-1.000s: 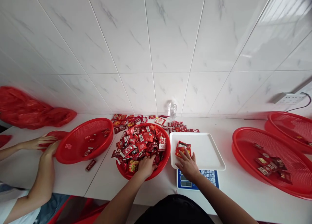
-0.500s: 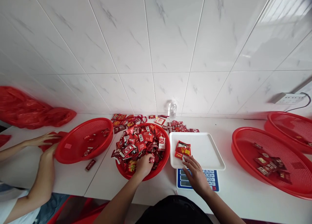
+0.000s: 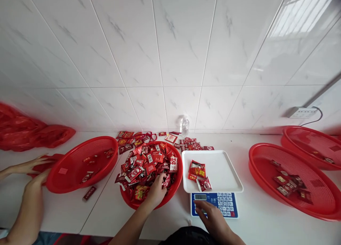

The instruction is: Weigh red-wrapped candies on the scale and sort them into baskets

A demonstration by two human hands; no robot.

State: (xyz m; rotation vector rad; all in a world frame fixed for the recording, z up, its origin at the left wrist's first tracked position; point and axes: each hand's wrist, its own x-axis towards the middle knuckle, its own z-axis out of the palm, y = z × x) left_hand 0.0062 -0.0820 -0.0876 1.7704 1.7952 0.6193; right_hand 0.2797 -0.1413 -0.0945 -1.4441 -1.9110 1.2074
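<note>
**Hands at candy basket and scale: edges, clearances, hidden parts**

The left hand [image 3: 156, 191] reaches into the near side of the red basket of candy [image 3: 128, 199], its fingers curled down among the wrappers; whether they pinch one cannot be told, since the fingertips are buried in the pile. The right hand [image 3: 213, 216] lies with fingers loosely spread and holds nothing, its fingertips at the near edge of the blue scale keypad [image 3: 225, 204]; contact with it cannot be confirmed.

Taking the scale as landmark: its white tray [image 3: 226, 170] overhangs the keypad on the far side and carries a few red packets [image 3: 197, 174] in its left near corner; the rest of the tray is bare. The candy basket sits just left of the scale, rim close to the tray edge with a narrow gap. Loose packets [image 3: 193, 143] and a small clear bottle [image 3: 184, 126] lie behind the scale against the tiled wall. Right of the scale a strip of white counter [image 3: 247, 216] is open before a large red basket [image 3: 255, 166], and a further one [image 3: 286, 138] behind it is cut off by the frame. Far left of the scale, another red basket [image 3: 53, 184] is touched by another person's hands [image 3: 34, 175]; those arms are cut off at the frame edge. Both wrists of the wearer run off the lower edge.
</note>
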